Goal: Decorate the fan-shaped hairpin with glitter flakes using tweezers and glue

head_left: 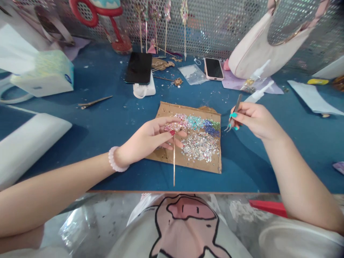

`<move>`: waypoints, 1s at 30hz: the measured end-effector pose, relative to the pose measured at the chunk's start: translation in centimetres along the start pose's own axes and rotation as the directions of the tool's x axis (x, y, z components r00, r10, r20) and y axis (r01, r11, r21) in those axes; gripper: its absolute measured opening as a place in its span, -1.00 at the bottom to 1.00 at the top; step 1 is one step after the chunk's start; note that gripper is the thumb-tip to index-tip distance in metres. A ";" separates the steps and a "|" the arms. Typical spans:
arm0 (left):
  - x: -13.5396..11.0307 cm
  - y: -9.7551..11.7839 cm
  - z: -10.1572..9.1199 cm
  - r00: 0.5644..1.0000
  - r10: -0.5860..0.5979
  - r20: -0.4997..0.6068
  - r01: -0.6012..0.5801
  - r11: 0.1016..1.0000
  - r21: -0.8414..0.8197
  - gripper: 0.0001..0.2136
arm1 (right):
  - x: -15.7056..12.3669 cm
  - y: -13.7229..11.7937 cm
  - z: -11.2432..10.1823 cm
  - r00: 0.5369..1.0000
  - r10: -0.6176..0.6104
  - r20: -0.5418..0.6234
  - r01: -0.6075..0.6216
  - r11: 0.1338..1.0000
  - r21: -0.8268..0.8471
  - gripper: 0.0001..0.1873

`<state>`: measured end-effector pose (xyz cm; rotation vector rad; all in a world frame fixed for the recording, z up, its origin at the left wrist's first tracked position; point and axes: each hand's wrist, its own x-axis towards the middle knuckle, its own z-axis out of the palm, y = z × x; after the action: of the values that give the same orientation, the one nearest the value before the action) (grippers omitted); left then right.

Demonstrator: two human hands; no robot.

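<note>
Two hands in frame, both loaded. Left hand (pixel 146 138): thumb and fingers pinched on a decorated stick (pixel 174 163), sparkly head up between the fingers and partly hidden by them, bare shaft pointing toward the person and past the near edge of the cardboard (pixel 196 165). Right hand (pixel 255 116): closed around tweezers (pixel 237 104), tips down, just off the cardboard's right edge, slightly apart; can't see anything between them.

On the cardboard, right of the left hand: big silvery sequin pile (pixel 201 146) at the near side; turquoise pile (pixel 195 122) behind it, dark blue pile (pixel 211 128) beside that.

Cardboard lies on the blue table (pixel 102 120). White-nozzled bottle (pixel 259 94) lies just behind the right hand. Further back: black phone (pixel 139 68), clear bag (pixel 194 74), pink-cased phone (pixel 214 68), white handbag (pixel 248 44) against the perforated panel (pixel 209 21). Far left: tissue pack (pixel 43 73), well apart from the cardboard.
</note>
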<state>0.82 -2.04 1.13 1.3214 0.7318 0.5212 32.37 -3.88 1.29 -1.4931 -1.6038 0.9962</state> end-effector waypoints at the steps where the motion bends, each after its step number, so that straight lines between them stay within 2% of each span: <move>1: 0.0 0.0 0.0 1.000 0.000 0.000 0.000 1.000 0.000 -0.67 | 0.0 -0.1 0.0 1.000 0.000 0.006 0.000 1.000 0.001 -0.72; 10: -0.3 0.1 0.0 1.000 -0.005 -0.002 0.005 1.000 -0.002 -0.67 | 0.2 0.4 -0.2 0.997 -0.059 -0.042 0.060 0.998 0.013 -0.75; 21: -0.1 0.1 0.1 1.000 -0.026 -0.017 0.026 1.000 0.017 -0.64 | 0.0 0.2 -0.2 0.999 -0.019 -0.035 0.018 0.999 -0.026 -0.75; 25: -0.1 0.1 0.1 1.000 -0.022 -0.019 0.022 1.000 0.017 -0.63 | 0.1 0.2 -0.2 0.997 -0.030 -0.074 0.028 0.999 -0.032 -0.76; 30: -0.1 0.0 0.1 1.000 -0.021 -0.006 0.022 1.000 0.011 -0.64 | 0.2 0.1 -0.2 0.985 -0.067 -0.161 0.060 0.997 -0.050 -0.88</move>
<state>0.84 -2.21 1.17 1.3212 0.7539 0.5047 32.52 -3.65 1.29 -1.5031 -1.5561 0.7869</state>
